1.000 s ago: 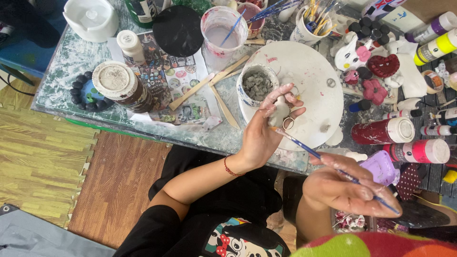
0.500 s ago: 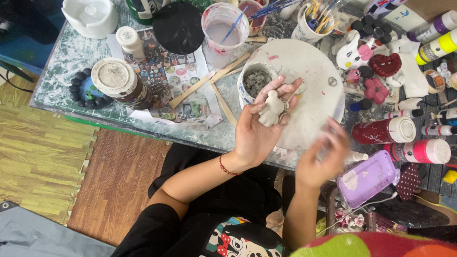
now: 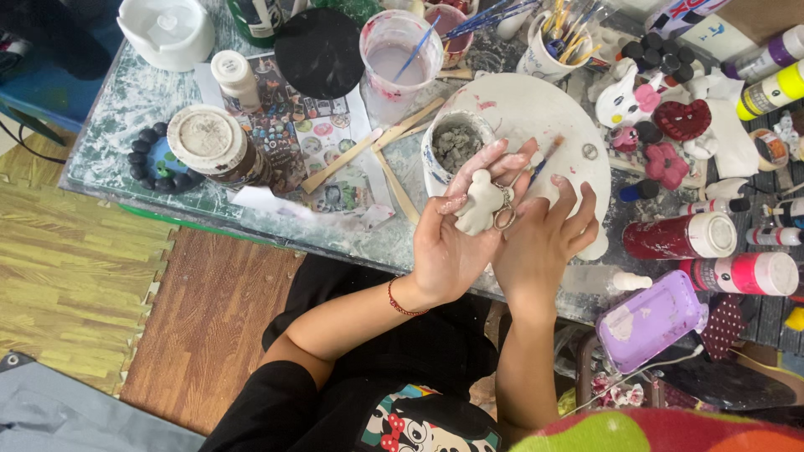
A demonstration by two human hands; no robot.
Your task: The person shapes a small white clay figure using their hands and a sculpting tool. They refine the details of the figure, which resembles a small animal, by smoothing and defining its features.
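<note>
A small white clay figure with a metal key ring on it lies in the palm of the left hand, held up just over the near edge of the table. The left fingers are half spread and curl loosely round the figure, tips smeared with white. The right hand presses in beside it, back to the camera, fingers slightly fanned; a thin paintbrush pokes up past them, though how it is pinched cannot be told. Just behind the hands sits a cup of grey lumps on a white round plate. At the right edge lie a red paint bottle and a pink one. Toward the left edge stands a lidded jar.
</note>
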